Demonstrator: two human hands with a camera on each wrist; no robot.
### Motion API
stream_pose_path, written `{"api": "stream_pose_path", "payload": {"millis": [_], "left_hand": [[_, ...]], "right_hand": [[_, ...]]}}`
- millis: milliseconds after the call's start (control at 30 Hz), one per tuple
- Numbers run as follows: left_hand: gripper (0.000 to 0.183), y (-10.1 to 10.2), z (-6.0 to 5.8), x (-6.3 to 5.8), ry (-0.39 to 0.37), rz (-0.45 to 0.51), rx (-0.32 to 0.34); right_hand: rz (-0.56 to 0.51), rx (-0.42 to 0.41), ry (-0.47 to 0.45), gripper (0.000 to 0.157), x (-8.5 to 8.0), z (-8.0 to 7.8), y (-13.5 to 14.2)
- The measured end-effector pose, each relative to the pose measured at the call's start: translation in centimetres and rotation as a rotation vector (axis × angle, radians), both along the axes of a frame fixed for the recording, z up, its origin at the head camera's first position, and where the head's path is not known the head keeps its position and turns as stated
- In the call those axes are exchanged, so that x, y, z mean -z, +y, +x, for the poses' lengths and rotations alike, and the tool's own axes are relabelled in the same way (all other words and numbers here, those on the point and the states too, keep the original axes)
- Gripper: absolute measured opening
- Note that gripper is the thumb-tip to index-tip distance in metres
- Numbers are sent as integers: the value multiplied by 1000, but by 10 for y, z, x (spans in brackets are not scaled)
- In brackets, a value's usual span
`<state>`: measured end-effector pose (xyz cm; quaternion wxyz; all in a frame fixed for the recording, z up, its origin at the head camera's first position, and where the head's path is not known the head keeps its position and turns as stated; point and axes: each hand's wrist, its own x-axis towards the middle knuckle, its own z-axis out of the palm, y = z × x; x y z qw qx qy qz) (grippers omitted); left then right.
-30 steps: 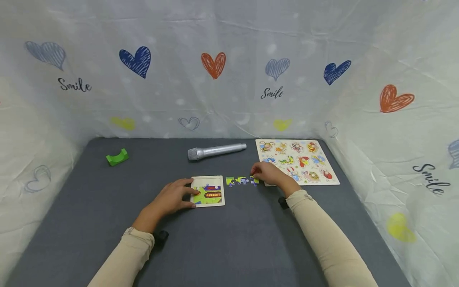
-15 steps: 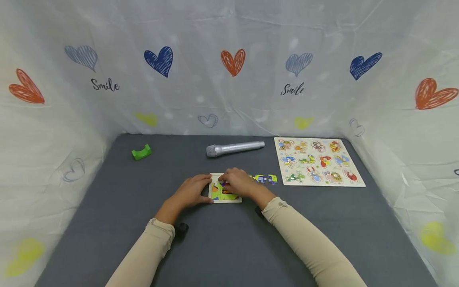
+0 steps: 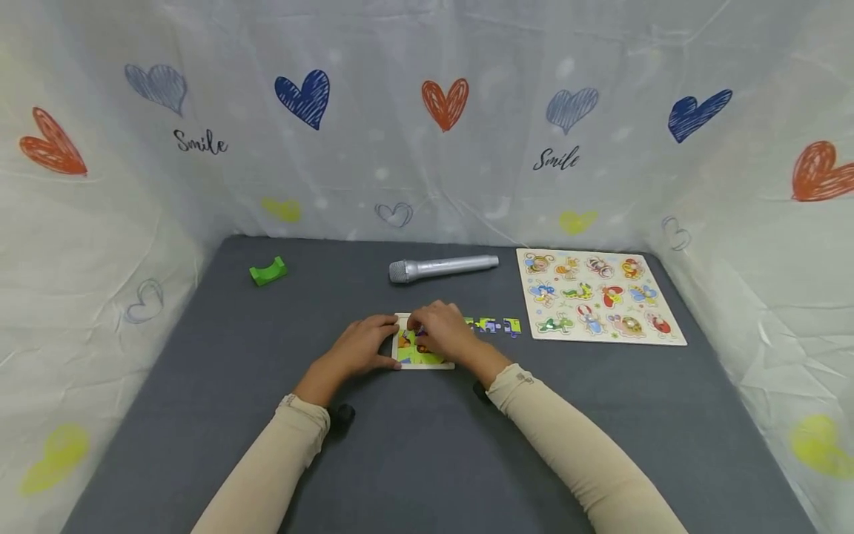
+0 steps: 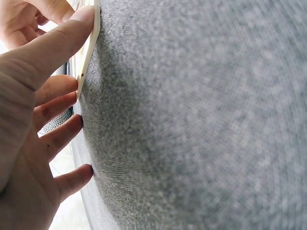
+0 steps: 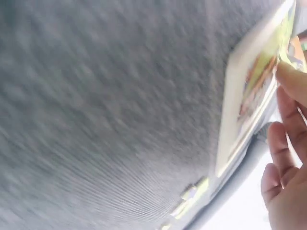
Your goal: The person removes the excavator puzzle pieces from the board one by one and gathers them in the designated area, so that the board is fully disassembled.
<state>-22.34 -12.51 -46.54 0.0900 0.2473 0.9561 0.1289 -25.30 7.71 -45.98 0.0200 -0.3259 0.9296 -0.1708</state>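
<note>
A small wooden jigsaw board [image 3: 430, 365] with a pale frame and a green, colourful picture lies on the dark table. Along its left side rests my left hand [image 3: 360, 345], thumb and index fingertip touching the frame; in the left wrist view its other fingers are spread and straight. My right hand [image 3: 443, 331] is over the board's upper part, pinching a small jigsaw piece that its fingers mostly hide. Beside the board, several loose jigsaw pieces [image 3: 511, 326] lie in a row to the right, the nearest partly behind that hand.
A silver microphone [image 3: 443, 268] lies behind the board. At the back right is a larger wooden insect puzzle [image 3: 603, 300], and a green curved block [image 3: 269, 272] sits at the back left. A white curtain with printed hearts encloses the table [image 3: 427, 460].
My right hand has moved left from the row of loose pieces to the board with a piece. The left hand stays at the board's left side. The head view has turned left.
</note>
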Motion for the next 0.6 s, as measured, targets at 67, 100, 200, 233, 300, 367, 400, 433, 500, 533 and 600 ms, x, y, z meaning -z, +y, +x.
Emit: {"api": "stream_pose_path", "payload": {"millis": [67,100,200,233,300,367,400,433,500,533,600], "left_hand": [[75,1,-1,1,-2,-1,-1],[75,2,-1,3,-1,-1,0],[76,1,-1,7,-8,12,-9],[76,0,-1,8,-7,18,-12],[77,-2,0,9,1,22,-20],[77,-4,-1,9,10,24,-24],[77,-5,-1,9,14,26,-23],[77,-5,-2,9,17,27,-20],[77,-4,-3,8,21,27,-11],[77,-4,-4,8,22,26,-6],[77,-1,-5,7,20,29,3]], "right_hand": [[-53,24,-36,11,1,1,2],[-88,35,-76,9,1,1,5],[-181,71,-205,8,-5,-1,16],[-200,87,-237,9,-7,-4,21],[-225,112,-274,10,-12,-8,34],[-220,136,-287,11,-15,-11,49],[-207,149,-290,11,-16,-12,56],[-192,158,-294,11,-16,-12,64],[-154,169,-309,11,-16,-11,76],[-139,172,-321,11,-16,-11,82],[-113,173,-338,11,-14,-9,91]]}}
